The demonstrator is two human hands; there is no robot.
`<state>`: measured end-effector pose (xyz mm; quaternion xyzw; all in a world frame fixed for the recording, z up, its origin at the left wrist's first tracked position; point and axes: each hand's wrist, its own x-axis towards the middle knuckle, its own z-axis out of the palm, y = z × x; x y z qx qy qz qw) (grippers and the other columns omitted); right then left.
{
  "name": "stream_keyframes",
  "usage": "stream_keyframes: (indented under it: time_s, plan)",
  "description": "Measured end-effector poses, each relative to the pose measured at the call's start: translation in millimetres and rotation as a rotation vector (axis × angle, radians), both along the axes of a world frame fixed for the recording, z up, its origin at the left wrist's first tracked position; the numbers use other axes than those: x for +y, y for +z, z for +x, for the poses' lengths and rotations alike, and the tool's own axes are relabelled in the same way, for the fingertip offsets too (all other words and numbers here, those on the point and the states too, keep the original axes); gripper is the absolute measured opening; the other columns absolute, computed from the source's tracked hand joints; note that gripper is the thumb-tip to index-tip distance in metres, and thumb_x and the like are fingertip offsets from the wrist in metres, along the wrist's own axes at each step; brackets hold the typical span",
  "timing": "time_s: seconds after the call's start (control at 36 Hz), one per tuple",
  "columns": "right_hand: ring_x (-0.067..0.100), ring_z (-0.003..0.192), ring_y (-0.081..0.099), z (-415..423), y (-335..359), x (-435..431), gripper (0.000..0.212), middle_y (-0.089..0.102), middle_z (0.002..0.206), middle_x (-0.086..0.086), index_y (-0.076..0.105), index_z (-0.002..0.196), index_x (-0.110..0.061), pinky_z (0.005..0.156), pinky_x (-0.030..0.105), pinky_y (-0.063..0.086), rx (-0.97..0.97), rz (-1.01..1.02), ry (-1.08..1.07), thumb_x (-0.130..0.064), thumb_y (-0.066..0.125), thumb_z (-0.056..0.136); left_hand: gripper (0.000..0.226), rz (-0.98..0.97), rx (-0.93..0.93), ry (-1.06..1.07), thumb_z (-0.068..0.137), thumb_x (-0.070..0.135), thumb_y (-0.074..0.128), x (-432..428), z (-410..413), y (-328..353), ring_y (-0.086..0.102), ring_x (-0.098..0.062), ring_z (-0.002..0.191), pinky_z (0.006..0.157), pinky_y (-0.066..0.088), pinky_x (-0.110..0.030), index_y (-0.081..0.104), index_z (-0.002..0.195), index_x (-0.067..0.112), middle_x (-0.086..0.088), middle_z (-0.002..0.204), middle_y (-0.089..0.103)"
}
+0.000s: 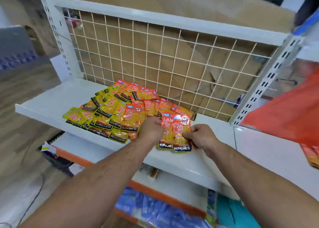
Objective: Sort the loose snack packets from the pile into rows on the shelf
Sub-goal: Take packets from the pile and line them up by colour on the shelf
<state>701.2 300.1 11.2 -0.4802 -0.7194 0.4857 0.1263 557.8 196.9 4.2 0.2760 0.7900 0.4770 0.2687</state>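
Fingers (187,134) of the right hand (202,138) pinch the front orange packet (181,131); the left hand (151,130) grips the rear packet (166,141).

Cardboard (189,3) behind, blue packets (151,208) below

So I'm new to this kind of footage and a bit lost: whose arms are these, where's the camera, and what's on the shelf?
No machine: a person wears one head camera looking down at their bare hands. On the white metal shelf lies a loose pile of yellow and orange foil snack packets, before a white wire grid. The left hand and right hand hold two overlapping orange foil packets by their outer edges.
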Motion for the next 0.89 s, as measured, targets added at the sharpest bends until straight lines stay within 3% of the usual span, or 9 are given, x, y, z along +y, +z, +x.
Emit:
stream_keyframes:
  time_s: [0.11, 0.22, 0.36, 0.42, 0.47, 0.56, 0.67, 0.78, 0.89]
  plan:
    - [0.011, 0.03, 0.048, 44, 4, -4, 0.028, 0.05, 0.05, 0.008, 0.047, 0.075, -0.01, 0.038, 0.022, 0.033, 0.01, -0.024, -0.101, -0.004, 0.071, 0.087, 0.014, 0.022, -0.064, -0.082, 0.087, 0.005, 0.067, 8, 35, 3, 0.057, -0.021, 0.084, 0.074, 0.049, -0.033, 0.061, 0.095, 0.014, -0.004, 0.091, 0.059]
    - [0.01, 0.03, 0.047, 89, 8, -4, 0.027, 0.052, 0.049, 0.006, 0.048, 0.074, -0.01, 0.039, 0.022, 0.032, 0.03, -0.021, -0.178, -0.006, 0.07, 0.088, 0.019, -0.002, -0.077, -0.135, 0.084, 0.005, 0.069, 23, 72, 5, 0.059, -0.021, 0.076, 0.065, 0.045, -0.026, 0.068, 0.103, 0.005, -0.015, 0.101, 0.069]
    - [0.012, 0.029, 0.046, 160, 11, -1, 0.032, 0.046, 0.047, 0.007, 0.046, 0.068, -0.012, 0.036, 0.022, 0.03, 0.033, 0.01, -0.269, -0.004, 0.071, 0.086, 0.017, -0.022, -0.066, -0.22, 0.08, 0.002, 0.068, 43, 138, 13, 0.061, -0.025, 0.07, 0.071, 0.055, -0.036, 0.062, 0.074, 0.016, -0.008, 0.075, 0.066]
    - [0.014, 0.03, 0.046, 195, 12, 0, 0.042, 0.043, 0.05, 0.009, 0.04, 0.059, -0.016, 0.04, 0.025, 0.029, 0.031, 0.021, -0.283, -0.004, 0.071, 0.084, 0.021, -0.024, -0.081, -0.259, 0.078, 0.0, 0.067, 51, 170, 13, 0.066, -0.028, 0.072, 0.073, 0.057, -0.042, 0.061, 0.064, 0.015, -0.015, 0.077, 0.07]
    - [0.012, 0.029, 0.046, 232, 13, -1, 0.046, 0.037, 0.055, 0.007, 0.036, 0.057, -0.017, 0.042, 0.026, 0.026, 0.055, 0.01, -0.318, -0.003, 0.07, 0.085, 0.017, -0.033, -0.098, -0.294, 0.078, 0.0, 0.067, 59, 205, 12, 0.069, -0.031, 0.078, 0.074, 0.057, -0.046, 0.063, 0.065, 0.01, -0.017, 0.082, 0.072]
    - [0.012, 0.029, 0.043, 291, 12, -1, 0.045, 0.036, 0.057, 0.009, 0.035, 0.059, -0.017, 0.044, 0.026, 0.025, 0.092, -0.031, -0.361, -0.003, 0.069, 0.086, 0.009, -0.034, -0.117, -0.347, 0.079, 0.0, 0.069, 69, 260, 10, 0.066, -0.028, 0.075, 0.07, 0.056, -0.039, 0.064, 0.074, 0.006, -0.015, 0.081, 0.069]
    - [0.018, 0.045, 0.043, 371, 10, 2, 0.04, 0.041, 0.067, 0.013, 0.04, 0.063, -0.019, 0.045, 0.024, 0.029, 0.104, -0.04, -0.41, -0.013, 0.073, 0.084, 0.014, -0.056, -0.135, -0.409, 0.083, 0.001, 0.067, 80, 336, 10, 0.063, -0.025, 0.069, 0.069, 0.056, -0.042, 0.06, 0.073, 0.009, -0.012, 0.076, 0.065]
    - [0.019, 0.044, 0.045, 445, 11, 6, 0.043, 0.044, 0.054, 0.008, 0.041, 0.058, -0.019, 0.044, 0.025, 0.036, 0.146, -0.06, -0.479, -0.012, 0.072, 0.087, 0.021, -0.059, -0.143, -0.478, 0.085, 0.003, 0.064, 91, 407, 11, 0.061, -0.024, 0.074, 0.08, 0.059, -0.046, 0.057, 0.071, 0.017, -0.006, 0.075, 0.061]
    - [0.02, 0.057, 0.039, 510, 15, 9, 0.041, 0.041, 0.068, 0.012, 0.04, 0.063, -0.019, 0.051, 0.03, 0.028, 0.144, -0.039, -0.531, -0.016, 0.074, 0.086, 0.019, -0.063, -0.153, -0.52, 0.083, 0.002, 0.064, 103, 471, 14, 0.063, -0.024, 0.075, 0.08, 0.058, -0.045, 0.058, 0.071, 0.015, -0.009, 0.08, 0.064]
